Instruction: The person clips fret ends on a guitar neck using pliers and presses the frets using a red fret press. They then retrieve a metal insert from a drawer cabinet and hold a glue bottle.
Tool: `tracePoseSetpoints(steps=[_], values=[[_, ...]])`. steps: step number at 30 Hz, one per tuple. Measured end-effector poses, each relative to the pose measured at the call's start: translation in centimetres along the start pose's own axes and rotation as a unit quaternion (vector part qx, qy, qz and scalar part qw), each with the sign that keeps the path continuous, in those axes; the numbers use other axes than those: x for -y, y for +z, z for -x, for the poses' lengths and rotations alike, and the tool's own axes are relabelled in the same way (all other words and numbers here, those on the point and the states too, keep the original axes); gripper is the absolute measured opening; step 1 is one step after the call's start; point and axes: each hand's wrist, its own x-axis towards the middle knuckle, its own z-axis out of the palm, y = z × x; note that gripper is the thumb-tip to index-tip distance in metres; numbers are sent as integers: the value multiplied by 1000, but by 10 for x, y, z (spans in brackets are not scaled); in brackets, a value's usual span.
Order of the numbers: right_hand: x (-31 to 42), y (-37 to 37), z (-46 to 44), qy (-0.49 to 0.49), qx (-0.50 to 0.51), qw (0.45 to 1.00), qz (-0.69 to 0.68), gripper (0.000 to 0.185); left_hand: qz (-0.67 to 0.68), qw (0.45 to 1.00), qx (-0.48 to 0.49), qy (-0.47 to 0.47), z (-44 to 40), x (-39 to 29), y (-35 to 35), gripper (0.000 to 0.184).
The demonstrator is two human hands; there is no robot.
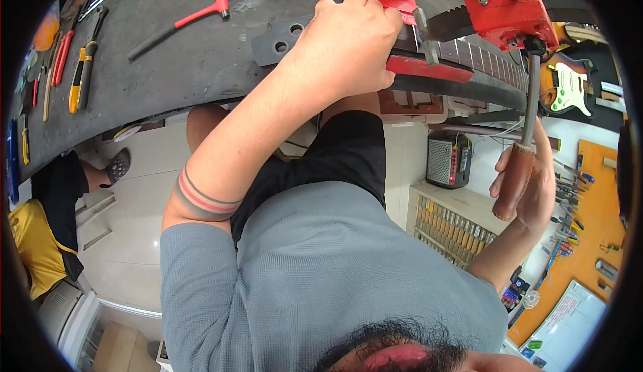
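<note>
A guitar neck (502, 67) lies under the red press (510, 20), many thin strips (481, 58) already across it, the left hand (353, 44) curled there, its hold hidden, the right hand (540, 194) loosely open by the brown handle (515, 181), and I can't tell what's left.

hammer (194, 17): on workbench (214, 50) | pliers (76, 84): left of hammer | machine (499, 10): right of hammer

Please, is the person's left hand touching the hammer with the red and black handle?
Apart. The head view shows dark tabletop between the hammer and the left hand.
</note>
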Motion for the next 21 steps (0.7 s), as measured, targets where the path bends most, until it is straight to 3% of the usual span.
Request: tracePoseSetpoints(steps=[3, 10, 11, 21], values=[[-5, 14, -6, 12, 41, 997, 71, 98, 0, 1000, -17, 7, 1, 0, 2, 56], [-37, 30, -19, 3, 2, 990, 138, 63, -7, 1000, -4, 3, -2, 0, 2, 55], [-37, 32, -20, -3, -2, 992, 125, 51, -6, 1000, -7, 4, -4, 2, 5, 55], [-71, 54, -42, -2, -92, 990, 105, 30, -16, 1000, -3, 6, -2, 2, 6, 54]])
